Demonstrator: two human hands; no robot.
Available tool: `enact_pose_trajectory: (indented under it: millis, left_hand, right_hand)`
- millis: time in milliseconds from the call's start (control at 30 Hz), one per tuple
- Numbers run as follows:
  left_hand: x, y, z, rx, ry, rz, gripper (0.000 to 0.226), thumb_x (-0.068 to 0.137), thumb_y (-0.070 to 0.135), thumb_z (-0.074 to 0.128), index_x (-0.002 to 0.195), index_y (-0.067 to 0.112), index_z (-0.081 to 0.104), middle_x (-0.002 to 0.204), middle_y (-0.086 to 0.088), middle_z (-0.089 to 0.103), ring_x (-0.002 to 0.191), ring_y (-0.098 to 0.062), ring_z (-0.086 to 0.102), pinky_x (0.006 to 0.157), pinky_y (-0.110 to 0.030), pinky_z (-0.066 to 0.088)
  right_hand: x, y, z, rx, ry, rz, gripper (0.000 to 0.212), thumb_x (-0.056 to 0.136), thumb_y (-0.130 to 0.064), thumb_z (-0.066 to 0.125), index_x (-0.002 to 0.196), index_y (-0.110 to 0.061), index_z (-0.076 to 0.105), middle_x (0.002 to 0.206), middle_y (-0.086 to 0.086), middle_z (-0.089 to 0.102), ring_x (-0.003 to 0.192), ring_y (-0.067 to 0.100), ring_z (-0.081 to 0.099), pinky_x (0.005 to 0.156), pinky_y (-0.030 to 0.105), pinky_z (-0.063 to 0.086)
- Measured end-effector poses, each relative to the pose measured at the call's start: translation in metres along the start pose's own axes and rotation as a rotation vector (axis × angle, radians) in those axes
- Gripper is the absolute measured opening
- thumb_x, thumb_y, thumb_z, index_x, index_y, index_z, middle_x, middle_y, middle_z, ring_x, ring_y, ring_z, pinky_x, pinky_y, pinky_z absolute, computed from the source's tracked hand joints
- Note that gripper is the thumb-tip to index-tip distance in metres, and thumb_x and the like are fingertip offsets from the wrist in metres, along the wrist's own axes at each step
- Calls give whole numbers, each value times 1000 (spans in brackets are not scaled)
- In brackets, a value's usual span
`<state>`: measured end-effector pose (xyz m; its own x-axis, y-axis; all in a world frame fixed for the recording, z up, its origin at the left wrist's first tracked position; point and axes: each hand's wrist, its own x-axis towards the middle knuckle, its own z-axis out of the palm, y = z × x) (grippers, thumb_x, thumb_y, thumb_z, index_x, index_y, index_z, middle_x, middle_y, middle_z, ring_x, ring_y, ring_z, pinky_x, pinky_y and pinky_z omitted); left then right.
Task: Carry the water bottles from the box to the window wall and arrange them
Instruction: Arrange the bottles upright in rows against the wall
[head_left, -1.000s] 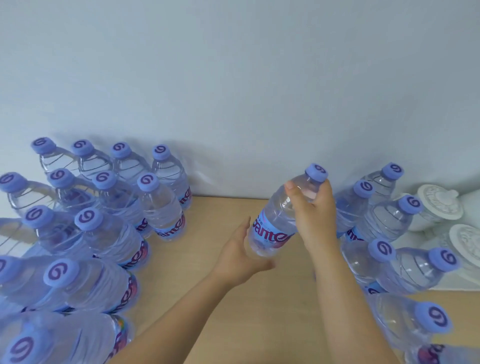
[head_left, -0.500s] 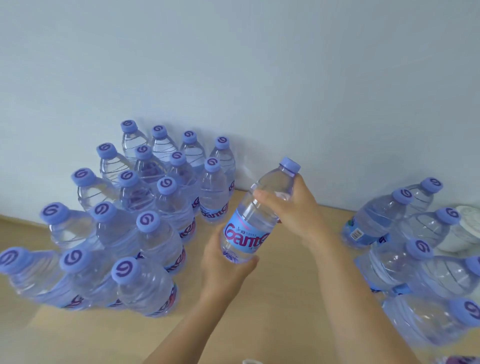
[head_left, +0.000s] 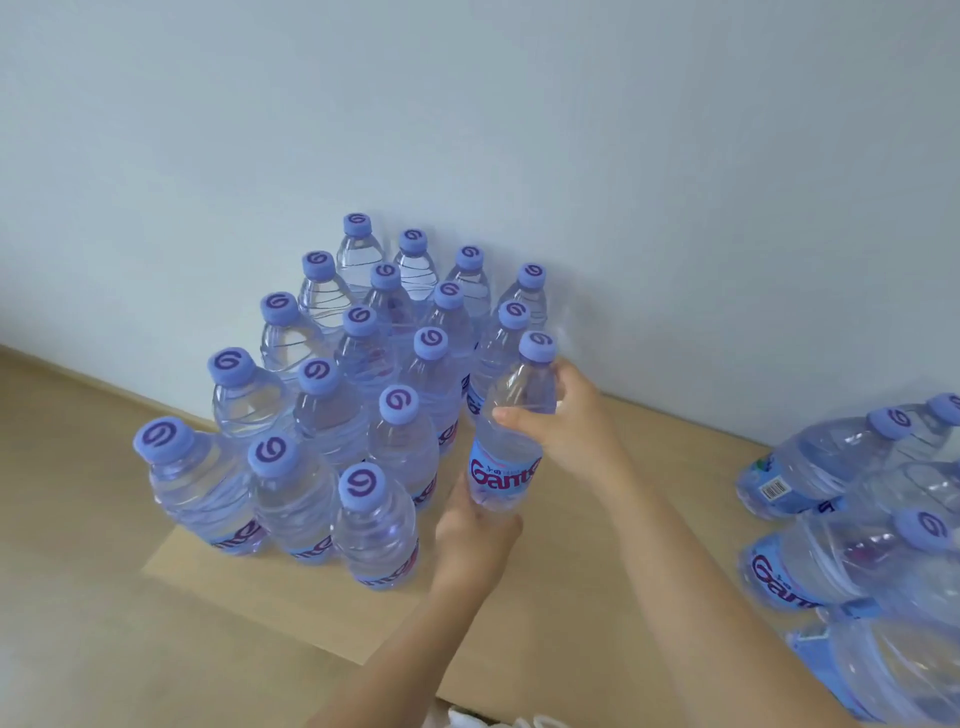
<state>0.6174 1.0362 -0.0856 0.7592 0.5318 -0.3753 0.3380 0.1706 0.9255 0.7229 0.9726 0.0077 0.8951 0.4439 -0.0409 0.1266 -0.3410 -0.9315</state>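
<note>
Bottle (head_left: 511, 441): carried leftward — now beside the arranged block (head_left: 363, 405), nearly placed.
Right hand (head_left: 566, 421): fingers grip its shoulder.
Left hand (head_left: 475, 535): cups its base.

We see a plain pale blue-white wall (head_left: 467, 104) filling the upper half of the frame, matte, evenly lit with soft light. Below it, a light wood-tone floor (head_left: 67, 597) runs from lower left to right edge. The wall-floor seam slants down from left edge toward centre right. Small white scraps (head_left: 478, 719) sit at bottom centre, unclear what.
</note>
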Motion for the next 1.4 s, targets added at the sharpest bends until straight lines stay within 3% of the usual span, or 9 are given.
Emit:
enact_pose_trajectory:
  millis: [133,300,567,767,900,1033,1167,1267,1400]
  left_hand:
    - [4,-15,-6,-30,-67,-96,64,79,3,59,138,27,45,110,16,61,66,19,52,58,-5,44]
    - [12,-13,-6,-110,-127,-228,76,85,6,61,149,22,24,150,-3,36,134,-8,37,95,-21,33]
    - [26,-7,-6,-96,-154,-230,73,88,8,59,150,20,23,150,-5,35,137,-11,34,92,-20,29]
    - [24,-3,-4,-47,-137,-247,67,87,7,59,147,11,30,148,-12,38,136,-19,37,99,-29,36]
    - [23,-3,-2,17,-75,-243,60,85,5,59,136,-7,31,138,-33,36,129,-41,36,105,-50,33]
    - [24,-10,2,33,-52,-243,42,84,3,57,122,-6,43,110,-28,57,102,-37,58,87,-37,48]
    - [10,-19,37,6,-115,-231,26,76,1,62,77,18,43,72,6,41,63,-11,40,52,-12,31]
    - [-20,-18,83,88,-355,-212,59,82,-1,61,137,7,42,131,-2,50,120,-18,50,86,-22,36]
    - [-47,-10,138,213,-605,-120,67,86,1,57,146,8,28,151,-2,33,134,-14,39,85,-19,35]
  right_hand:
    - [8,9,16,20,-24,15,44,70,-10,80,100,-33,56,100,-15,66,93,1,63,82,20,51]
    - [11,24,32,21,7,20,52,70,-10,80,105,-33,49,108,-13,62,99,-1,60,87,24,49]
    - [11,34,38,-31,69,-32,51,73,-12,79,96,-36,40,106,-18,52,92,-19,50,74,0,38]
    - [9,38,38,-40,55,-52,56,73,-15,79,106,-35,38,121,-2,48,110,6,51,92,19,41]
    - [3,32,36,0,28,-51,66,69,-17,81,112,-34,34,115,-17,45,100,-23,42,81,-3,33]
    - [-10,24,22,8,68,-68,68,72,-27,79,120,-36,31,116,-30,37,101,-30,34,79,-8,26]
    - [-41,30,-14,-30,292,-96,52,80,-22,71,122,-27,41,119,-13,46,111,-10,42,92,-1,25]
    - [-69,43,-52,-9,604,-79,44,83,-11,66,120,-20,44,118,-7,50,117,4,48,99,12,33]
    - [-99,60,-105,-190,966,-47,44,84,-5,63,124,-8,46,115,-12,45,113,10,44,94,5,27]
